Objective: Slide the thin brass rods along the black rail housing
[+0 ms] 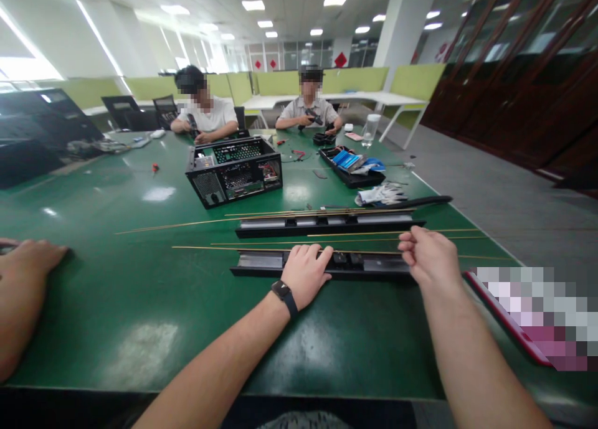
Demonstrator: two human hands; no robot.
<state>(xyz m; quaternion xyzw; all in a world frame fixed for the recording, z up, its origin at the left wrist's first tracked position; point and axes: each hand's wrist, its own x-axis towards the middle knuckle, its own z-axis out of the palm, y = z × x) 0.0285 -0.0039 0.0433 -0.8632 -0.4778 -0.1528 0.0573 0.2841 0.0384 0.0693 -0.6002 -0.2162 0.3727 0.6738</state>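
Note:
My left hand [306,270], with a dark watch on the wrist, lies over the nearer long black channel-shaped rail [256,270], its fingers closed around the middle. My right hand [432,258] is raised at that rail's right end, its fingers pinched on a thin brass-coloured rod [346,234]. Several such rods run lengthwise along the rails, some reaching past both ends. Behind lies a second black rail [261,230], parallel to the first, with more thin rods [187,222] along it. My hands partly cover the nearer rail.
Farther back stand an open black computer case [233,177] and a black tray [348,174] with blue items. White-grey gloves [383,194] lie beside a dark strip. Another person's hand [28,261] rests at left; two people sit across the green table [140,279]. A red-edged object [509,320] is at right.

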